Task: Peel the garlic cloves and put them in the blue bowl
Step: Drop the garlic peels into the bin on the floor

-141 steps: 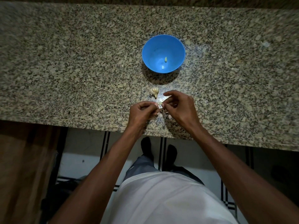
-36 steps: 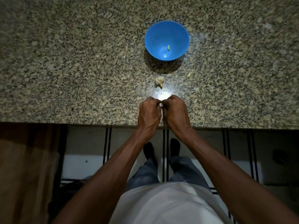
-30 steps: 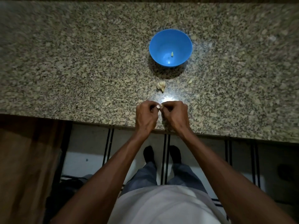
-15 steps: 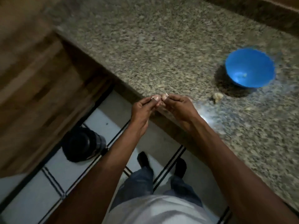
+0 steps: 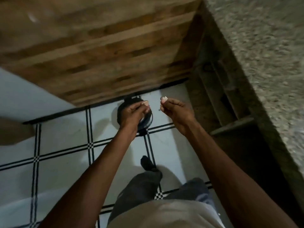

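Since the frame before, my hands have separated and I have turned away from the granite counter; right hand pinches the garlic clove over the tiled floor; left hand is curled above a dark round container, if it holds peel I cannot tell.

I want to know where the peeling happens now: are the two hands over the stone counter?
No, the left hand and the right hand are held apart over the white tiled floor, beside the counter.

Both hands apart, fingers curled
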The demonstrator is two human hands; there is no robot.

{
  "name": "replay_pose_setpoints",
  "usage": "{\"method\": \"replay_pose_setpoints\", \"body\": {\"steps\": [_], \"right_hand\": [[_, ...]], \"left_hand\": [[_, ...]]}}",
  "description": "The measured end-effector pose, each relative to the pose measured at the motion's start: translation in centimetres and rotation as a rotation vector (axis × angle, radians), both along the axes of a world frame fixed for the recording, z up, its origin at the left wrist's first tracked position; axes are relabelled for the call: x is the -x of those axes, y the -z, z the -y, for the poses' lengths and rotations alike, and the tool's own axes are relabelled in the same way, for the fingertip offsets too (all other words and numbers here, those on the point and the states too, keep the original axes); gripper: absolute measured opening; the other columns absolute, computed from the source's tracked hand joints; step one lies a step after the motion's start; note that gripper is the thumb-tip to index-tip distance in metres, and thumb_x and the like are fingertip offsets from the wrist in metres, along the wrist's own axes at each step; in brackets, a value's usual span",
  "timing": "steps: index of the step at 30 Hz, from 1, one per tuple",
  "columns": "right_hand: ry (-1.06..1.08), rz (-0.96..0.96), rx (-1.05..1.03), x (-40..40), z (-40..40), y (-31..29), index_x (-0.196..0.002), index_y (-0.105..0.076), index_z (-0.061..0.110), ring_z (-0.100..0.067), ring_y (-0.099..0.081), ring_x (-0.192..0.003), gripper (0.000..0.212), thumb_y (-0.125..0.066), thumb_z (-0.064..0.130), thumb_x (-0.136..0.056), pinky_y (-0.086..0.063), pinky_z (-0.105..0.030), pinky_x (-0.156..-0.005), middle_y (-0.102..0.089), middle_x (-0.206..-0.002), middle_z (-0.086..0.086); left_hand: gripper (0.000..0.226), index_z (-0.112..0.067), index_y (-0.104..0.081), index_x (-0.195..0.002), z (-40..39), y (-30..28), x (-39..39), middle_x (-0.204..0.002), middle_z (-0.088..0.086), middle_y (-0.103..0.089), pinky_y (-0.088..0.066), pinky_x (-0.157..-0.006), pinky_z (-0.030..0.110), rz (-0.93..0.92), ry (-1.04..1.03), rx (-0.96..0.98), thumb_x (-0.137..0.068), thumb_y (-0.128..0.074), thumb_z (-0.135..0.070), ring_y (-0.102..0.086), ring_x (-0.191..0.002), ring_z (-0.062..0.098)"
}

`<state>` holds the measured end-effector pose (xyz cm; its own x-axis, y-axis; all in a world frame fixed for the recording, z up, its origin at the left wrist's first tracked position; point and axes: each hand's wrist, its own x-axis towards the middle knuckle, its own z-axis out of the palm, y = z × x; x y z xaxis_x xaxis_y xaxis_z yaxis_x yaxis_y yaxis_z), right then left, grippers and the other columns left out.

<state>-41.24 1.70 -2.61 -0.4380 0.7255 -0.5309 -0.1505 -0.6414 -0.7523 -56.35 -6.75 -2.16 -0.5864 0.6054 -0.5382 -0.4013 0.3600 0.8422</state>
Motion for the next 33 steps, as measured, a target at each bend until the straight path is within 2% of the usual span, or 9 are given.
{"method": "replay_pose_setpoints", "body": {"steps": [3, 7, 10, 18, 21, 23, 26, 31, 33], "right_hand": [[-0.062, 0.009, 0.009, 6.1, 0.2, 1.6, -0.103, -0.077, 0.005, -0.016, -0.073, -0.082, 0.010, -0.070, 0.002, -0.096, -0.059, -0.034, -0.093, -0.077, -0.089, -0.005], [-0.162, 0.043, 0.009, 11.6, 0.5, 4.1, -0.116, -0.075, 0.001, -0.031, -0.073, -0.111, 0.023, -0.075, 0.011, -0.095, -0.058, -0.041, -0.102, -0.076, -0.116, -0.017], [-0.196, 0.097, 0.031, 14.3, 0.9, 5.4, -0.119, -0.075, 0.004, -0.032, -0.072, -0.115, 0.026, -0.075, 0.016, -0.096, -0.058, -0.043, -0.102, -0.076, -0.119, -0.016], [-0.219, 0.191, 0.094, 19.0, 1.0, 8.0, -0.122, -0.072, -0.001, -0.022, -0.072, -0.102, 0.027, -0.070, 0.012, -0.098, -0.061, -0.029, -0.087, -0.074, -0.117, -0.016], [-0.240, 0.235, 0.134, 20.5, 1.0, 10.1, -0.113, -0.074, 0.001, -0.019, -0.073, -0.094, 0.017, -0.068, 0.010, -0.099, -0.061, -0.023, -0.079, -0.076, -0.103, -0.010], [-0.236, 0.226, 0.177, 21.4, 1.1, 11.6, -0.114, -0.073, -0.004, -0.018, -0.074, -0.087, 0.018, -0.068, 0.006, -0.099, -0.062, -0.023, -0.077, -0.075, -0.097, -0.010], [-0.244, 0.233, 0.232, 22.7, 1.0, 15.4, -0.121, -0.067, -0.014, -0.021, -0.074, -0.083, 0.028, -0.069, 0.000, -0.097, -0.063, -0.025, -0.077, -0.073, -0.100, -0.018], [-0.258, 0.312, 0.317, 25.2, 0.0, 24.9, -0.109, -0.068, -0.011, -0.010, -0.073, -0.068, 0.015, -0.062, -0.013, -0.096, -0.063, -0.021, -0.072, -0.072, -0.091, -0.016], [-0.284, 0.376, 0.317, 26.6, -1.1, 29.9, -0.104, -0.069, -0.009, -0.013, -0.073, -0.066, 0.013, -0.061, -0.015, -0.096, -0.063, -0.024, -0.068, -0.073, -0.078, -0.011]], "left_hand": [[0.026, -0.003, -0.076, -0.117, 1.5, 1.4, 6.2, -0.101, 0.007, -0.081, -0.060, -0.093, 0.028, 0.000, -0.075, 0.004, -0.091, -0.078, -0.005, -0.077, -0.095, 0.017], [0.030, 0.000, -0.074, -0.120, 2.8, 3.1, 11.0, -0.108, 0.011, -0.079, -0.059, -0.086, 0.022, 0.016, -0.152, -0.003, -0.091, -0.077, -0.005, -0.076, -0.099, 0.020], [0.031, 0.002, -0.073, -0.121, 3.5, 4.0, 13.2, -0.109, 0.013, -0.078, -0.059, -0.084, 0.020, 0.046, -0.216, 0.006, -0.091, -0.077, -0.004, -0.076, -0.098, 0.020], [0.028, -0.003, -0.073, -0.120, 4.0, 8.4, 16.2, -0.112, 0.012, -0.077, -0.060, -0.086, 0.023, 0.093, -0.255, 0.095, -0.092, -0.076, -0.007, -0.076, -0.103, 0.022], [0.020, -0.010, -0.076, -0.112, 3.5, 11.3, 16.7, -0.110, 0.010, -0.078, -0.060, -0.093, 0.032, 0.075, -0.217, 0.183, -0.092, -0.078, -0.011, -0.075, -0.104, 0.024], [0.020, -0.007, -0.075, -0.114, 3.5, 13.8, 17.1, -0.107, 0.010, -0.077, -0.060, -0.093, 0.032, 0.062, -0.177, 0.203, -0.094, -0.075, -0.009, -0.074, -0.103, 0.024], [0.022, 0.000, -0.070, -0.120, 3.7, 17.5, 17.9, -0.103, 0.007, -0.076, -0.059, -0.092, 0.029, 0.134, -0.146, 0.236, -0.099, -0.067, -0.005, -0.073, -0.101, 0.020], [0.025, -0.002, -0.073, -0.111, 2.6, 25.0, 19.0, -0.080, -0.002, -0.079, -0.062, -0.082, 0.024, 0.175, -0.238, 0.232, -0.091, -0.066, 0.013, -0.075, -0.079, 0.010], [0.015, -0.003, -0.077, -0.102, 1.3, 29.4, 19.7, -0.081, 0.002, -0.079, -0.062, -0.083, 0.029, 0.166, -0.239, 0.271, -0.089, -0.075, 0.004, -0.075, -0.081, 0.016]]}}
